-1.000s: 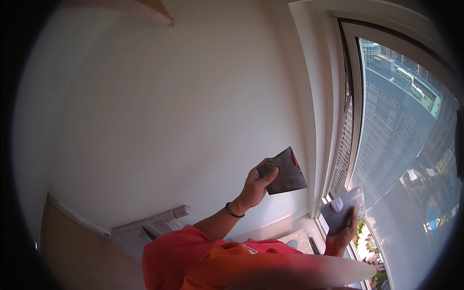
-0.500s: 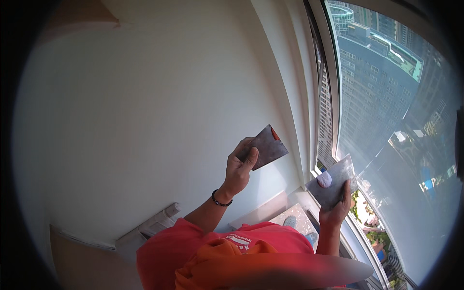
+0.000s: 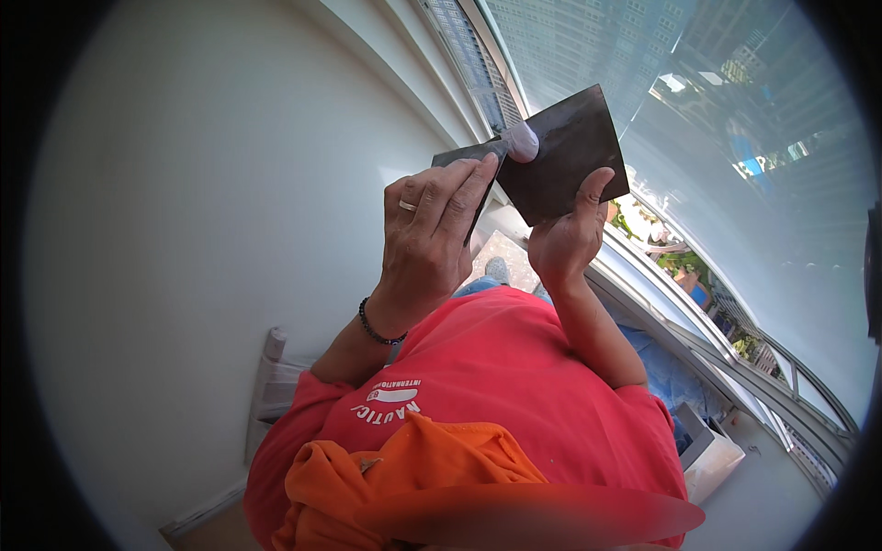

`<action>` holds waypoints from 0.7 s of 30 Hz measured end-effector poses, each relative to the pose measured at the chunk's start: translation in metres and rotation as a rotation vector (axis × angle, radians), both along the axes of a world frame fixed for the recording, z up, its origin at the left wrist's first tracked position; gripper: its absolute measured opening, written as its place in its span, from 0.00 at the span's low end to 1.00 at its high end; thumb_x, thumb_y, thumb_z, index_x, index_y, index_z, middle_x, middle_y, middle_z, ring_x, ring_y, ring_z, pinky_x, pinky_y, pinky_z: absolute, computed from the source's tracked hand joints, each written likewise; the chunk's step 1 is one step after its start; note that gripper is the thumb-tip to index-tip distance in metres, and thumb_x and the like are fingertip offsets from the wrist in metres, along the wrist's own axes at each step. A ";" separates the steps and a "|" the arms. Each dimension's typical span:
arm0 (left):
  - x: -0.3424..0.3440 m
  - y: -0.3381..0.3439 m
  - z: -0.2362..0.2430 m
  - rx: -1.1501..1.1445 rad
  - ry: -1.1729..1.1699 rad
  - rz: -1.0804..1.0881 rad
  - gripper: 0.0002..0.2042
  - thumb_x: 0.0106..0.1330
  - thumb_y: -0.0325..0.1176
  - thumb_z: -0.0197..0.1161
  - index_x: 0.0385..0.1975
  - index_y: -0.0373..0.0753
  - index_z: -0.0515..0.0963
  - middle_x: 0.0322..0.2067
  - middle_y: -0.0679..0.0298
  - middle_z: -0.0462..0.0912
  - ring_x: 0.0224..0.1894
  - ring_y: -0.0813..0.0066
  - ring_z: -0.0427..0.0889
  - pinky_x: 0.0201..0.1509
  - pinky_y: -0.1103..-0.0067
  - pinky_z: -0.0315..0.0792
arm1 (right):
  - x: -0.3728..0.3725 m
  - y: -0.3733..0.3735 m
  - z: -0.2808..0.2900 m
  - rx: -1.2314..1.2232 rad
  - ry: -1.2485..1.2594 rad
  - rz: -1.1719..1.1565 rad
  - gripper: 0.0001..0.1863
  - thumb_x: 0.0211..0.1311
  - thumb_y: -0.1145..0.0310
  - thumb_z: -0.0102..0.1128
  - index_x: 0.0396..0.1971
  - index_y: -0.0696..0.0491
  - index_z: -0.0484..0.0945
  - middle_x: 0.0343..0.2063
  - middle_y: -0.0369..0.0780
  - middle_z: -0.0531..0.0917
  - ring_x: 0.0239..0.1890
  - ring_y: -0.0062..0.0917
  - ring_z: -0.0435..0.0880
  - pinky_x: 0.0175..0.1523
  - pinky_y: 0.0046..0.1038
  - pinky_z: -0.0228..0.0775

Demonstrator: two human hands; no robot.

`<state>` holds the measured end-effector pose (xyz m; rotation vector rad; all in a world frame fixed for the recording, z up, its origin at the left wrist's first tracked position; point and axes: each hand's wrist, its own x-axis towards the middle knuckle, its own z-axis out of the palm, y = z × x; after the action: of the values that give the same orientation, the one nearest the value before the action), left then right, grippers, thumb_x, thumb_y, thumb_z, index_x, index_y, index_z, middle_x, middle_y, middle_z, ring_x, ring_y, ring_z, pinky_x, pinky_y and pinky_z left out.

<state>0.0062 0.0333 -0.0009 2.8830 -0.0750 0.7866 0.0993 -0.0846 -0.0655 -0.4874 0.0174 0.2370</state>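
My left hand [image 3: 430,230], back turned up and a ring on one finger, is closed around a dark, thin putty blade [image 3: 459,158]. My right hand [image 3: 568,237] grips a larger, square dark putty blade [image 3: 577,151] from below, with its thumb lying on the flat face. Near that blade's left edge sits a lump of whitish putty [image 3: 522,143]. The edge of the left blade meets the putty or lies right at it; exact contact is hard to make out. Part of the left blade is hidden behind my fingers.
A pale wall [image 3: 211,202] fills the left side. On the right a large window [image 3: 735,165] looks far down on buildings, with its metal frame [image 3: 661,234] close to my right arm. Blue sheeting [image 3: 663,367] and a whitish box [image 3: 712,455] are at lower right.
Both hands have come together, bringing the left blade to the putty on the right one. My left hand has turned its back upward. The view has swung toward the window.
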 end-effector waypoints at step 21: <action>0.019 -0.022 -0.017 -0.098 -0.039 -0.239 0.21 0.65 0.22 0.63 0.59 0.37 0.80 0.50 0.61 0.83 0.47 0.65 0.81 0.54 0.69 0.66 | -0.027 -0.003 -0.019 -0.300 -0.317 -0.052 0.38 0.82 0.49 0.37 0.80 0.54 0.42 0.66 0.40 0.71 0.66 0.23 0.72 0.69 0.28 0.66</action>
<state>0.0255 0.0108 -0.0178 2.7004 -0.3666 0.7776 0.0720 -0.0876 -0.0843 -0.8180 -0.2464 0.1032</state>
